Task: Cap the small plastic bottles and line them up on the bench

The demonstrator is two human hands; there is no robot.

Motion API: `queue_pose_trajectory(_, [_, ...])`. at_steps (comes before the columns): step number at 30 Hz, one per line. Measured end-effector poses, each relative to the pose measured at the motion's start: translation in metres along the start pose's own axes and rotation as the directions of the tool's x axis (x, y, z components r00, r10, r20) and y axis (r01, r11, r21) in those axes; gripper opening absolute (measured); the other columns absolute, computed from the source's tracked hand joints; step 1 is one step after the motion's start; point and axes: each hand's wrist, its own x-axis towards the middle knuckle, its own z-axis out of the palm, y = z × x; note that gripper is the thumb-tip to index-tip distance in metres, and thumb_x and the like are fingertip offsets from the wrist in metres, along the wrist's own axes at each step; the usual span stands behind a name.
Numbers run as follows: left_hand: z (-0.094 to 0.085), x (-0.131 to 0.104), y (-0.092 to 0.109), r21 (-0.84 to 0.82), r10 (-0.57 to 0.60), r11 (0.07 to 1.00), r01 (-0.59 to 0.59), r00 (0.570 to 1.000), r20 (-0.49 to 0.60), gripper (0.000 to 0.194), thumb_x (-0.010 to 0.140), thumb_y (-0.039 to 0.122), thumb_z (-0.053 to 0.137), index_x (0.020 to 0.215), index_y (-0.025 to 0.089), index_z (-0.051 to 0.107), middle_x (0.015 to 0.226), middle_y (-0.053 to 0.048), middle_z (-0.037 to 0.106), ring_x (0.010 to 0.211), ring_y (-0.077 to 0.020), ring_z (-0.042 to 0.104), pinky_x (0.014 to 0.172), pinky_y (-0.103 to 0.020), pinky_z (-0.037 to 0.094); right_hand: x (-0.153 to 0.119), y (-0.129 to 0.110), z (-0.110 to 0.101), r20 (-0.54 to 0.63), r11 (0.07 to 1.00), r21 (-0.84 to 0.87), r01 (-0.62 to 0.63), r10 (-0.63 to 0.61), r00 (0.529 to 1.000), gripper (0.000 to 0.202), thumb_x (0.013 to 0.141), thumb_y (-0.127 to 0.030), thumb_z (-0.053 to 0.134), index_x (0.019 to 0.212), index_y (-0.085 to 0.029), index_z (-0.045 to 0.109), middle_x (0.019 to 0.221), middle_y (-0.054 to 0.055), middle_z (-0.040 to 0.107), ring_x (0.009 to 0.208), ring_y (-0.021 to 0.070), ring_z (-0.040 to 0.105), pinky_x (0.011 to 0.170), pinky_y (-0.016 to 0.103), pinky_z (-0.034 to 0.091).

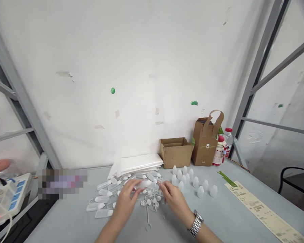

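A white wall (142, 40), marked with tape scraps and green spots, rises behind a smooth grey table (73, 219); grey metal posts slant up both sides of the frame.

At the lower centre, a translucent bottle (147, 184) lies between the two hands. The left hand (125, 200) has its thumb and fingers slightly parted, closed about the bottle's near-left end. The right hand (176, 199) has its fingers drawn together by the other end; whether they grip a small part there, I cannot tell. The step in hand looks like fingertip work at that end, which would call for a steady left hold and light pressure, as the plastic seems thin.

Soft, frosted bottles (103, 199) lie left of the hands. Between the hands are glossy white caps (149, 202) with slim stems, one ending in an open ring. Rounded, milky domes (195, 182) stand at right. Behind lie flat white packets (139, 163), a matte cardboard box (177, 157) and a creased brown paper bag (204, 148). A segmented metal watch (196, 224) circles the right wrist.
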Motion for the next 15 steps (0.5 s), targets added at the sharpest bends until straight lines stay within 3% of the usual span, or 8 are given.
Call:
queue_pose_trajectory(2, [0.003,-0.003,0.007,-0.066,0.065,0.996,-0.060,0.995,0.071,0.020,0.081,0.030,0.049,0.095,0.025,0.062,0.096,-0.004,0.065,0.090,-0.0191,0.059,0.078,-0.034,0.050,-0.002,0.000,0.007,0.065,0.990,0.136,-0.023,0.015,0.998,0.042,0.086,-0.053,0.029,0.063,-0.020,0.044,0.045,-0.005,0.046,0.046,0.0120,0.048,0.049,0.021,0.033])
queue_pose_trajectory(6, [0.006,-0.006,0.012,-0.093,0.101,0.991,-0.092,0.989,0.103,0.021,0.079,0.026,0.051,0.096,0.025,0.063,0.094,-0.004,0.066,0.091,-0.0190,0.060,0.081,-0.034,0.050,-0.003,0.000,0.016,0.109,0.963,0.263,-0.053,0.025,0.994,0.043,0.084,-0.055,0.033,0.057,-0.021,0.037,0.043,-0.006,0.042,0.042,0.0100,0.043,0.046,0.021,0.033])
queue_pose_trajectory(15, [0.016,-0.009,0.023,-0.055,0.170,0.985,-0.166,0.982,0.086,0.017,0.081,0.030,0.050,0.092,0.021,0.060,0.084,-0.006,0.064,0.081,-0.0194,0.059,0.073,-0.034,0.050,0.002,-0.002,0.008,-0.060,0.908,0.412,-0.075,0.109,0.992,0.051,0.079,-0.063,0.032,0.052,-0.021,0.038,0.041,-0.006,0.039,0.038,0.0095,0.039,0.043,0.022,0.033])
